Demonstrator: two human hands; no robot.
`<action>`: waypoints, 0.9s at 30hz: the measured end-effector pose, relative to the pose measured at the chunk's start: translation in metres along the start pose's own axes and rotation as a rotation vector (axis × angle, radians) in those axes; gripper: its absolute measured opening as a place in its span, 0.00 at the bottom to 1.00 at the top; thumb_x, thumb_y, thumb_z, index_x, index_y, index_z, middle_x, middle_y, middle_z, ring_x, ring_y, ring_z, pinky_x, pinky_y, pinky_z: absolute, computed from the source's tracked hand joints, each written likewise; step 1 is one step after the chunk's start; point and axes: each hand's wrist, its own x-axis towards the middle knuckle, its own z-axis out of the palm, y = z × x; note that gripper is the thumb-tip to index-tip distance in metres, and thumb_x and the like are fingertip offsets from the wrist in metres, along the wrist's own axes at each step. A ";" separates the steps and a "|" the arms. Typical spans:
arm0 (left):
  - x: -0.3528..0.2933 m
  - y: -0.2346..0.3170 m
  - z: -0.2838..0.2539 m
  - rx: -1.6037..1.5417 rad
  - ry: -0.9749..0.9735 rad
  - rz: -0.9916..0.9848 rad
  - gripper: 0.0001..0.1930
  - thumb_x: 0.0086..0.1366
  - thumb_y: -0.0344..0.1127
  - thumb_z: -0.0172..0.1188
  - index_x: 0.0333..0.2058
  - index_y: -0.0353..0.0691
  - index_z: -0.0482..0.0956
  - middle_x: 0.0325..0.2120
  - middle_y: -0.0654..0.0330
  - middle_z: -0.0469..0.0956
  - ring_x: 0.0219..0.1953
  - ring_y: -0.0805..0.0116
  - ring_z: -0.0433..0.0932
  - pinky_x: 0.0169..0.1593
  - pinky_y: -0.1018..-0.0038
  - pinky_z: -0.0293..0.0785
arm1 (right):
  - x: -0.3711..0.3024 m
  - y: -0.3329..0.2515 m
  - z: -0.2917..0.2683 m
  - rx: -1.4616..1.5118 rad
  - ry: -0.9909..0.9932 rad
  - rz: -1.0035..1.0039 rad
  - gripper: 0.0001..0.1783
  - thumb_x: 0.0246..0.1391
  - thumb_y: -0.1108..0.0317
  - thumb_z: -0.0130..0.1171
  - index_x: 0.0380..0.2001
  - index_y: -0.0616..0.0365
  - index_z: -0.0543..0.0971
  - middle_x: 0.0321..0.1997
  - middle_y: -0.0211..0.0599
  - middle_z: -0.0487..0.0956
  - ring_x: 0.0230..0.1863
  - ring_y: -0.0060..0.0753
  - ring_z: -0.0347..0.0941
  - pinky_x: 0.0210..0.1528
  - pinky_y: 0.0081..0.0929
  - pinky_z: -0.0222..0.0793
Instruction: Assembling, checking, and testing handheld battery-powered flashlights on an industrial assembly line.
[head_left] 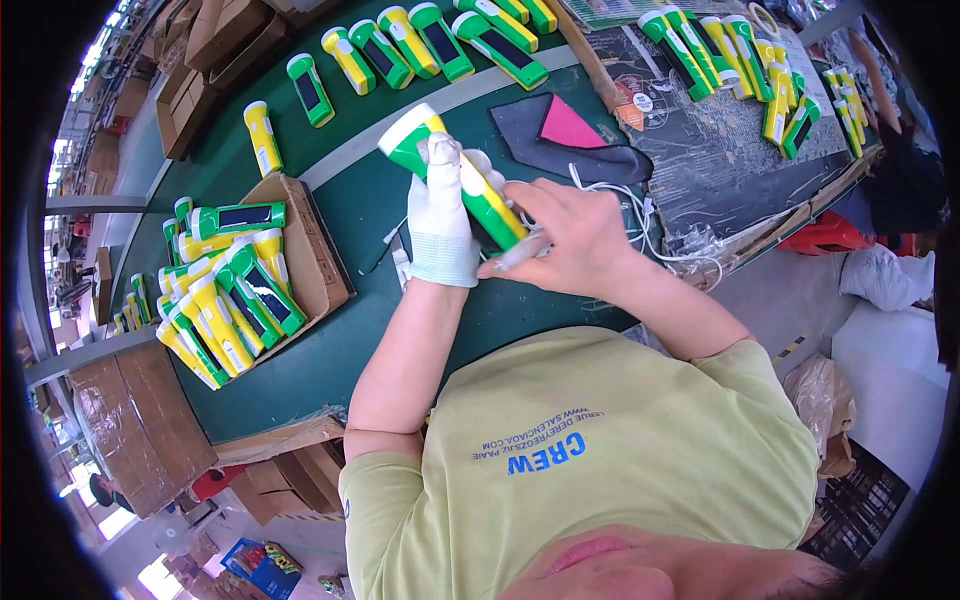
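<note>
My left hand (440,200), in a white glove, is wrapped round a green, yellow and white flashlight (482,207) above the table. Its white-rimmed head points up and to the left, and its tail end slants down toward my right hand. Bare and closed, my right hand (575,235) is at that tail end. Between its thumb and fingers is a small translucent piece (522,250), too blurred to name. Part of the flashlight's body is hidden by the gloved fingers.
A cardboard box (318,245) heaped with similar flashlights stands at left. More flashlights (440,45) lie along the far side, others (740,60) on a worn board at right. A dark and pink cloth (570,140), a white cable (640,205) and a small screwdriver-like tool (378,252) lie near my hands.
</note>
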 end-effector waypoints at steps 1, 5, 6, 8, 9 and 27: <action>0.000 -0.001 0.008 0.079 0.094 0.060 0.25 0.65 0.59 0.54 0.44 0.43 0.66 0.34 0.60 0.75 0.35 0.67 0.76 0.40 0.68 0.76 | 0.002 -0.001 0.005 -0.127 0.027 -0.004 0.39 0.30 0.50 0.77 0.46 0.59 0.76 0.24 0.36 0.78 0.26 0.34 0.78 0.26 0.29 0.72; 0.003 0.005 0.005 -0.047 -0.176 0.016 0.29 0.68 0.56 0.51 0.57 0.40 0.63 0.46 0.53 0.73 0.47 0.63 0.74 0.54 0.65 0.70 | 0.004 0.018 0.010 -0.053 -0.105 0.156 0.33 0.36 0.60 0.73 0.47 0.59 0.75 0.28 0.41 0.80 0.30 0.38 0.80 0.28 0.30 0.72; 0.004 0.008 0.000 -0.029 -0.219 -0.005 0.27 0.69 0.54 0.50 0.57 0.39 0.63 0.46 0.53 0.74 0.47 0.63 0.74 0.54 0.65 0.70 | 0.006 0.020 0.003 0.195 -0.253 0.337 0.28 0.37 0.63 0.70 0.45 0.59 0.76 0.28 0.43 0.79 0.27 0.37 0.78 0.28 0.29 0.71; -0.001 0.012 -0.003 0.137 -0.270 0.027 0.23 0.70 0.46 0.50 0.56 0.37 0.63 0.43 0.54 0.74 0.46 0.66 0.74 0.53 0.68 0.70 | 0.003 0.030 -0.001 0.709 -0.430 0.521 0.27 0.36 0.61 0.70 0.42 0.60 0.77 0.25 0.43 0.77 0.24 0.35 0.75 0.29 0.28 0.70; -0.002 0.010 -0.001 0.206 -0.255 0.074 0.21 0.70 0.44 0.51 0.54 0.37 0.64 0.42 0.57 0.75 0.45 0.69 0.74 0.51 0.72 0.70 | 0.000 0.028 -0.001 0.620 -0.374 0.474 0.28 0.36 0.58 0.71 0.41 0.61 0.76 0.23 0.43 0.75 0.22 0.34 0.72 0.29 0.27 0.70; 0.051 0.015 -0.045 0.277 -0.040 0.050 0.32 0.68 0.49 0.54 0.63 0.36 0.57 0.57 0.51 0.67 0.56 0.61 0.70 0.57 0.65 0.65 | 0.038 0.209 -0.179 -0.897 -0.034 0.679 0.28 0.51 0.42 0.57 0.41 0.58 0.77 0.38 0.48 0.81 0.41 0.51 0.79 0.42 0.44 0.74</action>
